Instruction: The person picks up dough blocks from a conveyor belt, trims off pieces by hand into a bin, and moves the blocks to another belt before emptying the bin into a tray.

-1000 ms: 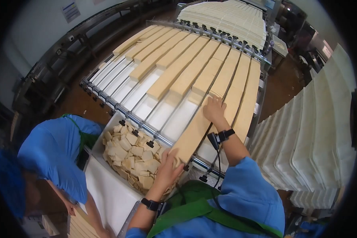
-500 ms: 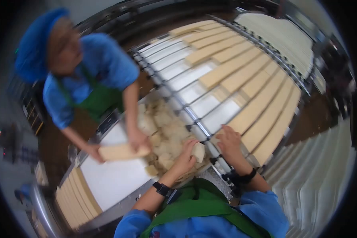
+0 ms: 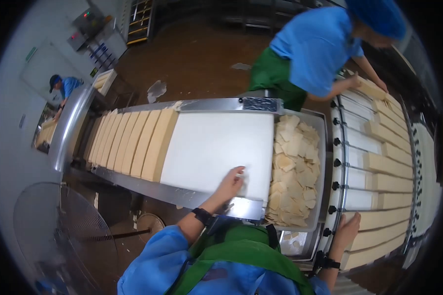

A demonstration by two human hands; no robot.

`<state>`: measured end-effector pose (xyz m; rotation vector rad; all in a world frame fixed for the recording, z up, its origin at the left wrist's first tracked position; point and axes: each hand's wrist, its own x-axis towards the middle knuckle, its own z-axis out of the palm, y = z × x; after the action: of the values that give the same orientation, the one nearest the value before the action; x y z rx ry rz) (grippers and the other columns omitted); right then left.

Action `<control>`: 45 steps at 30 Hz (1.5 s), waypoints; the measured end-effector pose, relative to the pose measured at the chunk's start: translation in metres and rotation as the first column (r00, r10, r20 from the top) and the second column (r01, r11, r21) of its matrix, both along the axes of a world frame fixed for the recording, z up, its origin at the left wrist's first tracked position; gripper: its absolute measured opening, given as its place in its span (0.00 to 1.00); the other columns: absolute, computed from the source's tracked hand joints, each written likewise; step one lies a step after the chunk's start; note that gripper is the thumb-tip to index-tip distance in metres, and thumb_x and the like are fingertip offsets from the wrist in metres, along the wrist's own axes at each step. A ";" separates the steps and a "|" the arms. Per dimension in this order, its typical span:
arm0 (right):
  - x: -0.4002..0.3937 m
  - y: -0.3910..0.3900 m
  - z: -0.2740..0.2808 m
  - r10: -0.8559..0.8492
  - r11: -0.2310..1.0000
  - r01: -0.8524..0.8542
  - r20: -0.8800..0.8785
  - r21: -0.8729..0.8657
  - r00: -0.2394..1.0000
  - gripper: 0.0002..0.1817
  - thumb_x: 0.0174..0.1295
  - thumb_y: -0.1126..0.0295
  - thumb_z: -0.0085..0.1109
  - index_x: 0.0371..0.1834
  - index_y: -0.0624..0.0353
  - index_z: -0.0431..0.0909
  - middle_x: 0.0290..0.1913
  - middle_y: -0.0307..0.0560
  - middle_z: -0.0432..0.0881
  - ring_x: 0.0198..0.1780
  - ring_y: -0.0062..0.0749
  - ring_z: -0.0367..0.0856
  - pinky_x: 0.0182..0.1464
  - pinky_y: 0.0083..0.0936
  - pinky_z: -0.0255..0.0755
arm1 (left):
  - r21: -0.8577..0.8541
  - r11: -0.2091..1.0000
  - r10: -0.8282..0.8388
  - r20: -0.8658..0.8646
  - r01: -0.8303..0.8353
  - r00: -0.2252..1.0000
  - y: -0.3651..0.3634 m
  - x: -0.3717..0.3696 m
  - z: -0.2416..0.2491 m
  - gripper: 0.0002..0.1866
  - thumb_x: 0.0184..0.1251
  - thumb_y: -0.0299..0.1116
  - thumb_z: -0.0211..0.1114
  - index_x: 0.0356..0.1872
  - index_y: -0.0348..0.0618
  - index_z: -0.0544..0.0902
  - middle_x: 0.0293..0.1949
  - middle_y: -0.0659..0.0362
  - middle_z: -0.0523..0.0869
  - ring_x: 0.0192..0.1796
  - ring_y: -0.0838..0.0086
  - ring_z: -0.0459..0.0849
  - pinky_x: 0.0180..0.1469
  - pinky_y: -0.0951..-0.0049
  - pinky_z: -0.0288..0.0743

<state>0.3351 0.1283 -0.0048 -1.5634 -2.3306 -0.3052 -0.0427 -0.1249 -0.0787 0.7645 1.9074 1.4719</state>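
Note:
My left hand hovers over the near edge of the white conveyor belt, its fingers bent and partly hidden; whether it holds anything is unclear. Upright beige slabs stand in a row on the left part of that belt. With its fingers apart and nothing in them, my right hand is at the near end of a beige bar on the slotted conveyor at the right. Between the two conveyors, a bin holds many thin beige scraps.
A co-worker in a blue shirt and green apron leans over the slotted conveyor's far end, both hands on a bar. Another person is far left. A round wire guard stands at lower left. Scraps lie on the brown floor.
The view has swung left. My left hand has left the scrap bin and is over the white belt. The co-worker has moved from the white belt to the slotted conveyor.

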 end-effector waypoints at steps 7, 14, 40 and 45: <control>-0.006 0.002 0.012 -0.307 0.951 0.305 0.213 0.043 0.928 0.34 0.53 0.46 0.61 0.60 0.54 0.68 0.64 0.49 0.68 0.59 0.46 0.72 0.55 0.42 0.69 | -0.050 0.855 0.438 -0.464 -0.517 0.770 -0.131 -0.078 -0.018 0.25 0.57 0.28 0.61 0.58 0.37 0.69 0.51 0.45 0.74 0.52 0.56 0.73 0.55 0.61 0.69; -0.020 0.005 -0.013 -0.523 0.820 0.567 0.500 0.077 0.690 0.33 0.63 0.37 0.39 0.64 0.46 0.64 0.70 0.40 0.60 0.64 0.49 0.66 0.57 0.55 0.63 | -0.463 0.366 0.475 -0.653 -0.807 0.590 -0.230 -0.121 -0.020 0.45 0.43 0.34 0.73 0.63 0.36 0.56 0.56 0.38 0.62 0.58 0.44 0.63 0.61 0.52 0.61; -0.702 -0.296 -0.079 0.676 0.485 -0.639 -0.207 -0.598 0.707 0.37 0.57 0.46 0.53 0.69 0.48 0.58 0.74 0.57 0.43 0.70 0.53 0.53 0.67 0.44 0.53 | -0.687 0.477 0.029 -0.611 -0.548 0.791 -0.230 -0.143 -0.032 0.56 0.44 0.53 0.71 0.63 0.20 0.51 0.53 0.40 0.68 0.50 0.52 0.72 0.53 0.62 0.69; -0.676 -0.271 -0.044 0.540 0.493 -0.478 -0.174 -0.727 0.823 0.38 0.50 0.52 0.59 0.65 0.54 0.60 0.67 0.58 0.54 0.66 0.55 0.59 0.64 0.43 0.59 | -0.709 0.551 0.088 -0.474 -0.440 0.876 -0.228 -0.142 -0.018 0.52 0.44 0.47 0.73 0.62 0.23 0.53 0.50 0.39 0.68 0.48 0.49 0.71 0.52 0.60 0.68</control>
<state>-0.3411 -0.1423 -0.0487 -0.9723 -3.0417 0.8863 -0.1847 -0.3526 -0.0964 0.3147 2.7674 0.4116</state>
